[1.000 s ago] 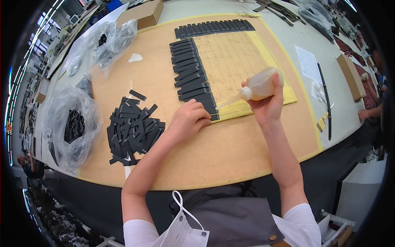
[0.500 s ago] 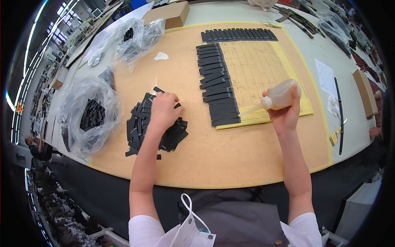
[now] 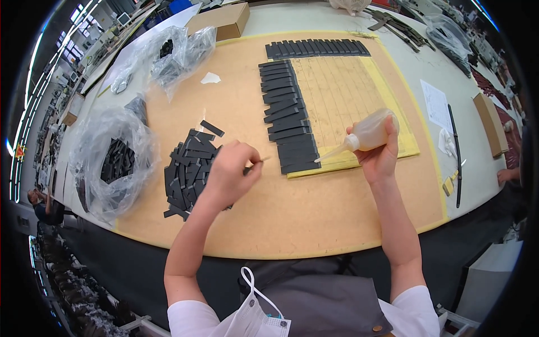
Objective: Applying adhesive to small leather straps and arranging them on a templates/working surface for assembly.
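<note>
In my right hand (image 3: 380, 157) is a translucent squeeze bottle (image 3: 370, 132), tilted with its long nozzle pointing down to the left. The nozzle tip is at the right end of the lowest strip in a column of black strips (image 3: 286, 109), beside the yellow-edged board (image 3: 348, 95). My left hand (image 3: 233, 171) is pinched closed between the pile and the column, with a small dark part of a black strip (image 3: 247, 170) showing at the fingers. The hand and forearm partly cover a loose pile of black strips (image 3: 188, 168). One single strip (image 3: 212, 128) lies just above that pile.
A clear plastic bag (image 3: 92, 163) of black strips stands left, another bag (image 3: 174, 62) behind it. A row of black strips (image 3: 317, 48) tops the board. Cardboard boxes (image 3: 222, 21), a paper sheet (image 3: 435, 104) and a black rod (image 3: 456, 157) lie around. Another person's hand (image 3: 508, 176) shows far right.
My left hand has moved off the pile, rightward and nearer to me, its fingers now pinched. The bottle's nozzle tip has dropped slightly toward the lowest strip. The whole view has shifted a little.
</note>
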### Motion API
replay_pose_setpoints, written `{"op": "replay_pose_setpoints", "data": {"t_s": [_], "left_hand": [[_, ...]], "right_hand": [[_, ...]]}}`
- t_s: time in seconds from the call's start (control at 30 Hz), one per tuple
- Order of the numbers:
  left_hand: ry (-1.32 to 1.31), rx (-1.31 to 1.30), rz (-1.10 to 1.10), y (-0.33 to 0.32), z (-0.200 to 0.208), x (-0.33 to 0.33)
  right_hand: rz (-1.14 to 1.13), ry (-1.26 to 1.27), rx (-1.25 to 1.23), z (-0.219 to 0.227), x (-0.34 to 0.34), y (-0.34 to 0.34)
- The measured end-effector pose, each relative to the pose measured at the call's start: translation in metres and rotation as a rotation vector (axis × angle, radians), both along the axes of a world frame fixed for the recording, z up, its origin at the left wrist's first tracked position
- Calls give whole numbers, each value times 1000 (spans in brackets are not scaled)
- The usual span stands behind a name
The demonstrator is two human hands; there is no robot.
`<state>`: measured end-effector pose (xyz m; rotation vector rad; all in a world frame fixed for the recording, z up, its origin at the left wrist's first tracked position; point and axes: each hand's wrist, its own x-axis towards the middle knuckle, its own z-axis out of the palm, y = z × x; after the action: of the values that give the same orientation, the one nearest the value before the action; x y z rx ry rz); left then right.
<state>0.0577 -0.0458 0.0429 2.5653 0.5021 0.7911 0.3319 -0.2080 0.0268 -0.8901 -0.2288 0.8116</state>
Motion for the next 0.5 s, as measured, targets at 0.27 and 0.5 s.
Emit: {"op": "replay_pose_setpoints", "data": {"t_s": [0.27, 0.5], "left_hand": [[220, 28, -115, -60, -25, -2], [419, -181, -269, -54, -18, -10]], "right_hand": [[21, 21, 23, 0, -4, 3], [34, -7, -5, -4, -7, 4]]}}
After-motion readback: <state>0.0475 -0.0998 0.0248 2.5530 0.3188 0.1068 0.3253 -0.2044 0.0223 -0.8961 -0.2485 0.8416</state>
